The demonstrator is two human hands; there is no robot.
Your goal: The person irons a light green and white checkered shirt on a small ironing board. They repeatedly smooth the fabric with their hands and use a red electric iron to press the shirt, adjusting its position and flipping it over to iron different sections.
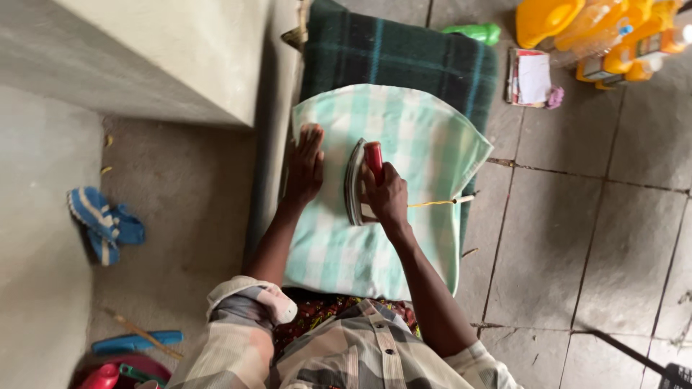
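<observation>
From above, the person is leaning over a pale green checked cloth (404,180) that is lying spread on a dark green plaid blanket (404,54) on the floor. The right hand (386,194) is wrapping closed around the red handle of an iron (357,184), which is sitting on the cloth near its middle, a yellow cord (432,204) trailing off to the right. The left hand (305,164) is pressing flat, fingers spread wide, on the cloth's left edge, just beside the iron. Orange bottles (620,39) are standing on the tiled floor (591,238) at the upper right, and blue sandals (104,225) are lying well apart at the left.
</observation>
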